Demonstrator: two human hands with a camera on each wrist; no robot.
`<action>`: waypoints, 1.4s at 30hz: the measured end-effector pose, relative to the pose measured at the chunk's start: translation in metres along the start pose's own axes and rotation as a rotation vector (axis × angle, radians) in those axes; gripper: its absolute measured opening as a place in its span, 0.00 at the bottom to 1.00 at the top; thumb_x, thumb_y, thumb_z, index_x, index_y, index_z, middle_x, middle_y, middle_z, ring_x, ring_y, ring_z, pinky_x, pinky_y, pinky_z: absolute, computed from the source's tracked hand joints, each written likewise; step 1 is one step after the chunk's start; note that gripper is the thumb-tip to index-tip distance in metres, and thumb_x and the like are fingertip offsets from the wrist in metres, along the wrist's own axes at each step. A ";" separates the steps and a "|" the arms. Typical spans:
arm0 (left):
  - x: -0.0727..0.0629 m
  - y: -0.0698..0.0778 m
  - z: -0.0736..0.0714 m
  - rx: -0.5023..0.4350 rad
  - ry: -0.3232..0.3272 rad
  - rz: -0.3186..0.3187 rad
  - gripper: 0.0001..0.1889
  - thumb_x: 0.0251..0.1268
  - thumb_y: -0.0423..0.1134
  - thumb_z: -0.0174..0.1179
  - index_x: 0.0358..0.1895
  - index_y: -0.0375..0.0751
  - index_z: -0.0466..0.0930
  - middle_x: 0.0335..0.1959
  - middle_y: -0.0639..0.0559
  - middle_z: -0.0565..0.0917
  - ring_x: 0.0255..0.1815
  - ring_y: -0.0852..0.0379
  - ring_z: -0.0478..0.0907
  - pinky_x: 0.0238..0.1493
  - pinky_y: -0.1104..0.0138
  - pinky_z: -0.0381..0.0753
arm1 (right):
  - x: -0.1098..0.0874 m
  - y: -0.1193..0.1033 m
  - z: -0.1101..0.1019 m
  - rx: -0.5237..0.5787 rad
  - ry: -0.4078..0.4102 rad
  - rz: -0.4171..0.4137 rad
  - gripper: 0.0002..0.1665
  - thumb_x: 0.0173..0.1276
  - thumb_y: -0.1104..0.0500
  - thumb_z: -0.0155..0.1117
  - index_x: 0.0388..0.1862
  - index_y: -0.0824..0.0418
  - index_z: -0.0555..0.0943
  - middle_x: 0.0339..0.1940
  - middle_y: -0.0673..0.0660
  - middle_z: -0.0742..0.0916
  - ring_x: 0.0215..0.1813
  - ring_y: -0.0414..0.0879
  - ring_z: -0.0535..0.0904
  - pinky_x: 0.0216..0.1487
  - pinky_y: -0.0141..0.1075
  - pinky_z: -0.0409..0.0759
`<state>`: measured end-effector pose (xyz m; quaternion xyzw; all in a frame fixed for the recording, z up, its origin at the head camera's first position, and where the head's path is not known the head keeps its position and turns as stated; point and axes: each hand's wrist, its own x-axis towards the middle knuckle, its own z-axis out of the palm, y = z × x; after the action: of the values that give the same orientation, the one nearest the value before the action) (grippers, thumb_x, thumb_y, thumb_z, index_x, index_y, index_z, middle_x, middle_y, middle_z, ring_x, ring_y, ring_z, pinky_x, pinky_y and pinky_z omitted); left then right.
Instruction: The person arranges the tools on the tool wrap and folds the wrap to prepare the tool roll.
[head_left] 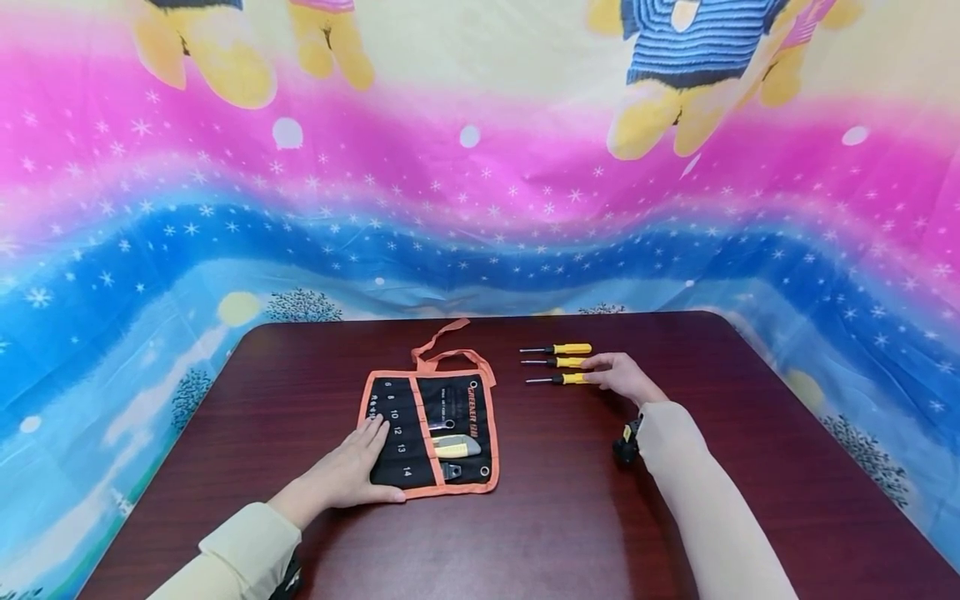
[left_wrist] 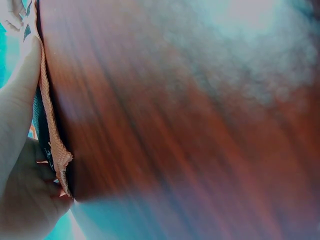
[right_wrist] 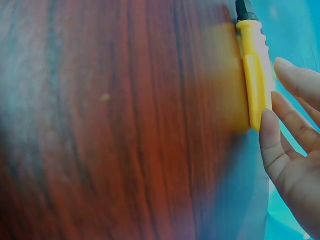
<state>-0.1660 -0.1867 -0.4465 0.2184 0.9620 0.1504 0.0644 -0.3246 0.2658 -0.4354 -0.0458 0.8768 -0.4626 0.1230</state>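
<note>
A black tool pouch (head_left: 390,467) with orange trim and printed numbers lies spread on the table. My left hand (head_left: 348,462) rests on its left part, fingers extended and thumb spread along the near edge. A yellow-and-grey utility knife (head_left: 457,447) shows in one pocket. Right of the pouch lie three yellow-handled screwdrivers side by side: the far one (head_left: 572,349), the middle one (head_left: 567,362) and the near one (head_left: 570,378). At the handle ends of the near two is my right hand (head_left: 618,377). In the right wrist view, thumb and fingers spread around a yellow handle (right_wrist: 257,75).
Orange tie straps (head_left: 450,354) trail from the pouch's far edge. Other metal tool ends (head_left: 452,471) show in the pockets. Behind the dark wooden table (head_left: 555,533) hangs a colourful printed cloth (head_left: 480,208).
</note>
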 end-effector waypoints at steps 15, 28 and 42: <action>0.000 0.000 0.001 -0.001 -0.003 -0.004 0.60 0.43 0.73 0.56 0.67 0.24 0.53 0.68 0.29 0.52 0.69 0.38 0.48 0.65 0.50 0.53 | 0.000 0.001 0.005 -0.075 0.000 0.008 0.16 0.65 0.64 0.60 0.51 0.65 0.80 0.61 0.66 0.72 0.56 0.57 0.68 0.53 0.47 0.71; 0.000 0.000 0.002 0.001 0.003 -0.003 0.60 0.43 0.74 0.56 0.67 0.24 0.53 0.68 0.30 0.52 0.69 0.38 0.48 0.64 0.50 0.54 | -0.002 0.002 0.004 -0.117 0.012 0.005 0.13 0.64 0.64 0.61 0.48 0.64 0.82 0.56 0.65 0.75 0.45 0.52 0.73 0.45 0.41 0.77; 0.000 0.000 0.000 0.003 0.005 -0.001 0.60 0.43 0.74 0.56 0.67 0.24 0.53 0.69 0.30 0.52 0.69 0.38 0.48 0.65 0.51 0.53 | -0.006 -0.013 0.005 -0.087 0.030 -0.034 0.16 0.63 0.62 0.63 0.50 0.65 0.81 0.49 0.62 0.80 0.40 0.52 0.76 0.42 0.41 0.77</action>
<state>-0.1656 -0.1865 -0.4467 0.2176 0.9625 0.1496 0.0616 -0.3184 0.2558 -0.4269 -0.0592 0.8970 -0.4265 0.0997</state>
